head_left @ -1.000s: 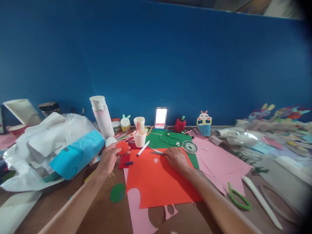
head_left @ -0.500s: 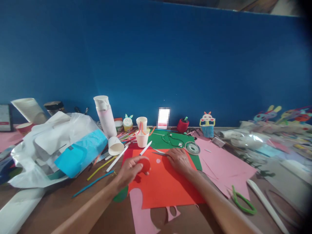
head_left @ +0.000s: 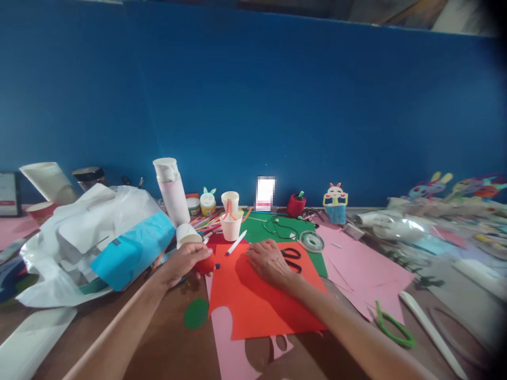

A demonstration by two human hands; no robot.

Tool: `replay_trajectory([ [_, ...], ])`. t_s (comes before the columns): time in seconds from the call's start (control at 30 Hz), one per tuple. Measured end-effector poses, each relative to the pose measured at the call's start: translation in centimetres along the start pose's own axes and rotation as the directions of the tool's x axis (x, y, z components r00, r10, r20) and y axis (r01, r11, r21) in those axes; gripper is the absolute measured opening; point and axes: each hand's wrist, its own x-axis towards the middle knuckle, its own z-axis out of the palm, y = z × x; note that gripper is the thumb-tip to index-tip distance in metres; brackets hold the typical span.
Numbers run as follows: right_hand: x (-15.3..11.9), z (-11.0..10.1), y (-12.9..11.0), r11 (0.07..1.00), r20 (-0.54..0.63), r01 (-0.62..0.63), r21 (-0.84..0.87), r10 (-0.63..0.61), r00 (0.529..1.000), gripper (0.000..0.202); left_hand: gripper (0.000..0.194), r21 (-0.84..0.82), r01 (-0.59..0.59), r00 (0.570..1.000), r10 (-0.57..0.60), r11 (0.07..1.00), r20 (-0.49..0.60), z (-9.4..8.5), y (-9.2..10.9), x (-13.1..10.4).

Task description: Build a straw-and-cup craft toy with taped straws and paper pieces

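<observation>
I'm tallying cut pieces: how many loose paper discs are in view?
2: the red disc in the left hand and the green disc on the table. Others may be hidden, perhaps under the right hand.

We've scissors (head_left: 292,258) R of our R hand (head_left: 269,262), on the sheet (head_left: 265,306); cups (head_left: 231,228) behind, bag (head_left: 51,274) far L, tape (head_left: 315,248) back R.

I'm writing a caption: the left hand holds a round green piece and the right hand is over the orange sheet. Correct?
Not quite: the round piece in the left hand is red, not green, as the head view shows. The rest stands.
</observation>
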Motion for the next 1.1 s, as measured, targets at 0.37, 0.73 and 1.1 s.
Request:
replay_trajectory([
  [0.37,4.6,1.8,-1.2,0.998,0.114,-0.001,-0.060,0.008,0.993,0.027,0.023,0.432,-0.160,0.987,0.149,0.888,0.059,0.9,-1.3,0.8],
  [0.73,2.6,0.8,-1.0,0.996,0.104,-0.052,-0.073,0.060,0.993,0.027,0.037,0.683,-0.104,0.971,0.221,0.723,-0.085,1.2,-2.0,1.5],
  [1.1,-0.8,-0.3,-0.4,0.978,0.105,-0.167,-0.124,0.180,0.978,0.017,0.017,0.936,-0.028,0.968,0.243,0.350,-0.062,1.7,-1.9,1.1],
])
